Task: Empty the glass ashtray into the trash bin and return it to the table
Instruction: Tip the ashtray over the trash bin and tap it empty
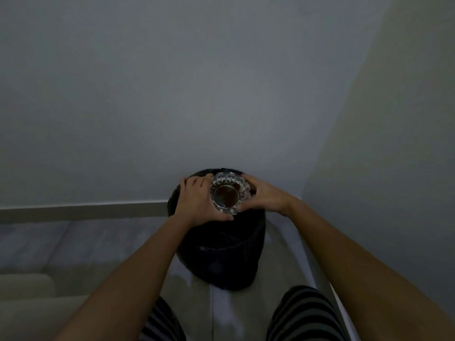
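Both of your hands, left hand (197, 200) and right hand (262, 195), clasp the glass ashtray (227, 194) over the trash bin (221, 254); tip it fully, keeping it inside the rim.

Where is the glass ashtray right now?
In the head view, the glass ashtray sits centre frame, gripped between the left hand and right hand, above the black trash bin by the wall.
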Demonstrator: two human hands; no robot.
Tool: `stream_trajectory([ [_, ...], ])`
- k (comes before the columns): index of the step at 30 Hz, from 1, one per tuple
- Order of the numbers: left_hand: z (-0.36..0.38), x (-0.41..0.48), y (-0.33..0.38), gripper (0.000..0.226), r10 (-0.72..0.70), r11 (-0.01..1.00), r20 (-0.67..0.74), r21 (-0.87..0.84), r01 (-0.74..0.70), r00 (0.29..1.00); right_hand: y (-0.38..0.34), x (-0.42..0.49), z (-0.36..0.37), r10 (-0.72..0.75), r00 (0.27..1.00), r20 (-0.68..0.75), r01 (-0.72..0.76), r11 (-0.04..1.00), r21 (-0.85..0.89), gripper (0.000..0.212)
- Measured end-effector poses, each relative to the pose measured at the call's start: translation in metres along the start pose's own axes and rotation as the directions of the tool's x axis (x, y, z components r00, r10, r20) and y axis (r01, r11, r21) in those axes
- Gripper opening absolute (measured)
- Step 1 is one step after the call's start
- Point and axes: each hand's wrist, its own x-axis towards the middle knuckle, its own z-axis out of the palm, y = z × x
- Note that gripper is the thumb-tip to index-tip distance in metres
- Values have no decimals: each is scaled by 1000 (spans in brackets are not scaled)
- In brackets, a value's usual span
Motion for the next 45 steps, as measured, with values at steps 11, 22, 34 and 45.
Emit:
stream_trajectory([
  [11,34,-22,-18,140,-4,990,174,-137,28,985,18,9,54,329,944,41,-277,714,643,23],
  [22,83,-38,-38,74,-623,741,90,-249,623,777,19,16,39,430,891,-147,-278,772,572,23],
  [34,101,-26,-31,84,-617,780,24,-109,616,786,15,28,23,578,757,-304,-356,755,551,16],
  [45,102,-27,-32,87,-599,795,6,-115,595,801,23,36,19,445,794,-413,-356,892,278,26],
])
